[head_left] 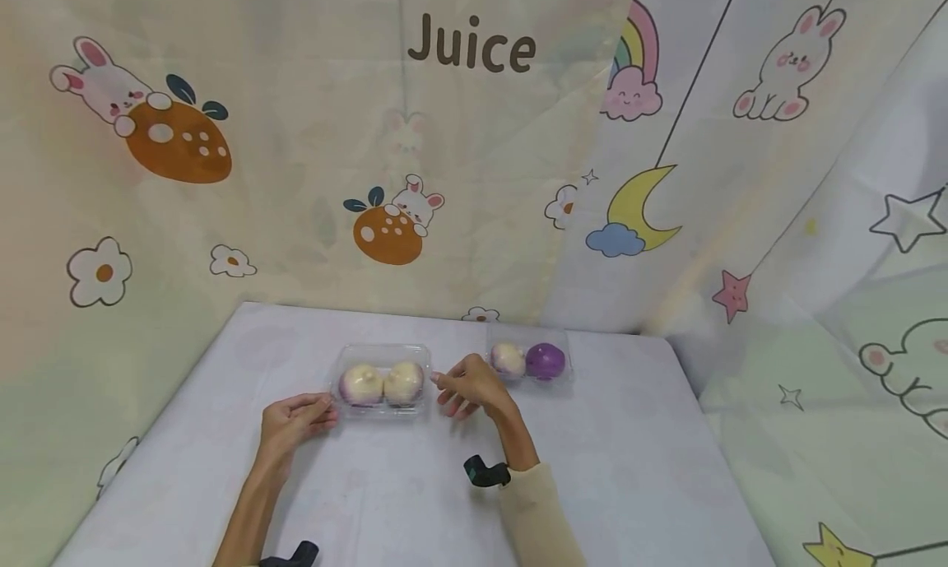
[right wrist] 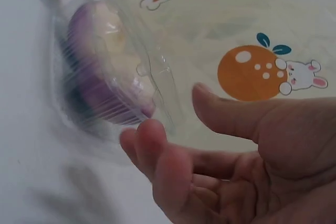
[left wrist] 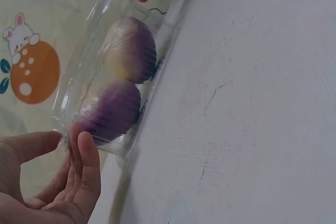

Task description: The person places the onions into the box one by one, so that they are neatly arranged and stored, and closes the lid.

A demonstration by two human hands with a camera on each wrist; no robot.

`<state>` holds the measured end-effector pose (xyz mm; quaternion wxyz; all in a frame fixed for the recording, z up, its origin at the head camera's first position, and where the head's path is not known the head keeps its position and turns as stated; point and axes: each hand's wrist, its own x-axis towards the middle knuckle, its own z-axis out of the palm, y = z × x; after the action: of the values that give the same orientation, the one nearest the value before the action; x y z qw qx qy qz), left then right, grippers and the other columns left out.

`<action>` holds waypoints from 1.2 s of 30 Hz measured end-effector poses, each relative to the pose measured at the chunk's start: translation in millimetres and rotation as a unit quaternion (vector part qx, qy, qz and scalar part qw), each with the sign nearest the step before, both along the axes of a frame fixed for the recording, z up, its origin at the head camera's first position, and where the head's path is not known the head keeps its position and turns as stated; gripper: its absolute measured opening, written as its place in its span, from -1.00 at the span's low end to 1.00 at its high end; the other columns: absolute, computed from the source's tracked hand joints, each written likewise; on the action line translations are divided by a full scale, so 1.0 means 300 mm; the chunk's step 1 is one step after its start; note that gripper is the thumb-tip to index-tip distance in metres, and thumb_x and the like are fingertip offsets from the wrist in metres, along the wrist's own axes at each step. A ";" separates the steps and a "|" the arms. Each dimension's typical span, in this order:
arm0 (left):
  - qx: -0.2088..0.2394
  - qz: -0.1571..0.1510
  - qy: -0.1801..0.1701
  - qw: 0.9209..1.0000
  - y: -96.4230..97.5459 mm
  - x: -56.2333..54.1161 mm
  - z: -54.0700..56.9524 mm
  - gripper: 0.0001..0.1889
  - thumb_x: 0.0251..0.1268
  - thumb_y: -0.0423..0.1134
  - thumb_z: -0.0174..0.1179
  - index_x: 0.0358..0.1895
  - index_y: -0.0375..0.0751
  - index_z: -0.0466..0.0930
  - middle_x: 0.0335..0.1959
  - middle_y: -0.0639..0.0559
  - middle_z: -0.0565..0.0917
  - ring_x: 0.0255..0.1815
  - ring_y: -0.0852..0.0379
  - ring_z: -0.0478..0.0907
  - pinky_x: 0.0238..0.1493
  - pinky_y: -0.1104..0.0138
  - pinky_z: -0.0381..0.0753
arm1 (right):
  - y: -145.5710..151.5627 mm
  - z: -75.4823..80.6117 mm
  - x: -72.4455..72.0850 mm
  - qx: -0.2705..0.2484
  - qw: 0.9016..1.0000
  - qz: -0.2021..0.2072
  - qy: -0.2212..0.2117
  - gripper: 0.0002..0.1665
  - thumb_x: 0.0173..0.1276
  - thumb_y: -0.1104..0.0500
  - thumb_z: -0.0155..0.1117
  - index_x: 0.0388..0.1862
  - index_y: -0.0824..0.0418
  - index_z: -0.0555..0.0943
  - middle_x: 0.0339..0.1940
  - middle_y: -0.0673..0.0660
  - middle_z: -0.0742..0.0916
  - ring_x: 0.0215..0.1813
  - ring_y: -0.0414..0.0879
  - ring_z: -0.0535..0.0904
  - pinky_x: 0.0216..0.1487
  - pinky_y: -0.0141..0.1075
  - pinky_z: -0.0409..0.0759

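Observation:
A clear plastic clamshell box (head_left: 383, 413) stands on the table with two round cream-and-purple items (head_left: 362, 384) inside, whose kind I cannot tell. At its left end my left hand (head_left: 296, 423) pinches the rim between thumb and fingers, seen closely in the left wrist view. Just off the box's right end is my right hand (head_left: 474, 386). Its thumb (right wrist: 226, 111) and loosely bent fingers are spread apart with nothing between them, and a small gap separates its fingertips from the box.
Behind the right hand sits a second clear box (head_left: 566, 378) holding one cream item (head_left: 508, 360) and one deep purple item (head_left: 546, 361). A white cloth covers the table (head_left: 607, 468). Printed curtains (head_left: 296, 180) hang along the back and sides.

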<state>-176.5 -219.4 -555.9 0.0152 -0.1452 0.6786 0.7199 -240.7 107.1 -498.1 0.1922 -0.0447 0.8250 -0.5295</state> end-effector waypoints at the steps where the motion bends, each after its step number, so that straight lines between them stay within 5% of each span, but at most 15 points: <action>1: 0.000 0.002 -0.001 1.000 0.000 -0.001 0.000 -0.57 0.58 -0.31 0.35 0.26 -0.63 0.60 -0.39 0.09 0.89 -0.33 0.25 0.84 -0.10 0.36 0.93 | 0.002 -0.001 0.000 0.002 1.000 0.021 -0.016 -0.51 0.63 0.02 0.39 -0.03 0.52 0.79 -0.23 0.38 0.89 -0.51 -0.04 0.78 -0.58 -0.32 0.80; 10: -0.001 0.001 0.000 1.000 0.006 -0.002 0.007 -0.60 0.58 -0.31 0.35 0.23 -0.62 0.62 -0.40 0.11 0.88 -0.32 0.26 0.84 -0.10 0.37 0.93 | 0.010 -0.042 0.002 -0.018 0.993 0.109 -0.041 -0.59 0.65 0.04 0.36 -0.09 0.41 0.86 -0.24 0.34 0.90 -0.55 -0.21 0.60 -0.64 -0.50 0.48; 25: -0.035 0.002 -0.020 0.999 -0.007 0.009 -0.006 -0.57 0.60 -0.25 0.34 0.23 -0.62 0.63 -0.38 0.07 0.89 -0.34 0.24 0.86 -0.13 0.34 0.94 | -0.005 -0.101 0.015 -0.080 0.988 0.098 -0.090 -0.72 0.57 0.14 0.44 -0.15 0.36 0.87 -0.38 0.19 0.90 -0.57 -0.25 0.61 -0.59 -0.53 0.45; 36: -0.039 -0.031 -0.022 0.999 -0.008 0.005 -0.016 -0.59 0.69 -0.22 0.23 0.16 -0.64 0.65 -0.34 0.02 0.87 -0.37 0.21 0.83 -0.19 0.33 0.94 | -0.014 -0.111 0.013 -0.105 0.986 0.083 -0.095 -0.75 0.53 0.21 0.45 -0.13 0.44 0.85 -0.43 0.13 0.89 -0.59 -0.29 0.60 -0.56 -0.53 0.50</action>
<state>-174.9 -221.9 -560.7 0.0463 -0.1403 0.7095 0.6891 -236.7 102.8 -531.4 0.3074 -0.0828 0.7364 -0.5970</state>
